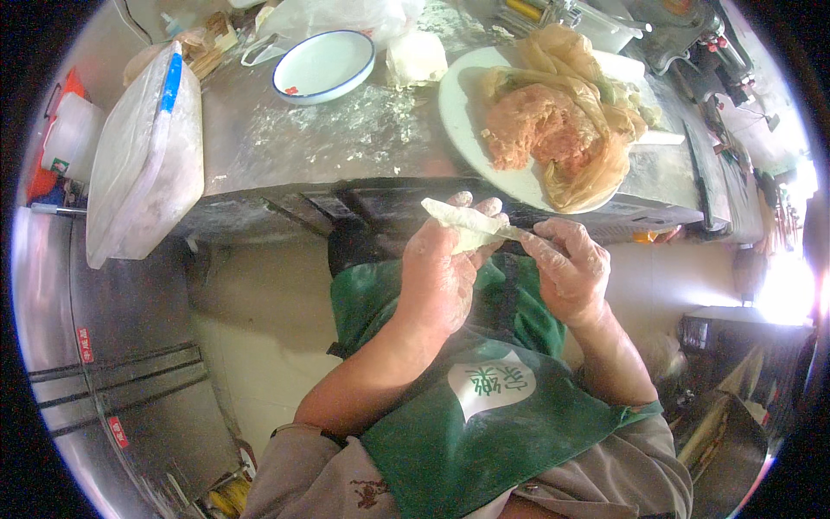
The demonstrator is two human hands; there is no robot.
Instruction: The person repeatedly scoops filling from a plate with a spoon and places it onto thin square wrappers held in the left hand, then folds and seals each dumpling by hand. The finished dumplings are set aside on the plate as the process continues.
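Observation:
Both hands are floury and raised just in front of the worktop's near edge. My left hand [447, 266] holds a thin, pale dough wrapper [470, 224] in its palm and fingers. In my right hand [567, 266] is a narrow flat spreader [515, 233], its far end at the wrapper's right part. Beyond my right hand lies a large white plate [463, 110] with a mass of pinkish ground meat [535, 123] in a thin tan plastic bag [587, 181]. Whether filling lies on the wrapper, I cannot tell.
On the flour-dusted steel worktop [292, 156] are a white enamel dish [324, 65] with a blue rim and a pale block of dough or wrappers [416, 60]. A lidded plastic container [146, 162] stands at the left edge. Machinery [681, 39] is at the upper right.

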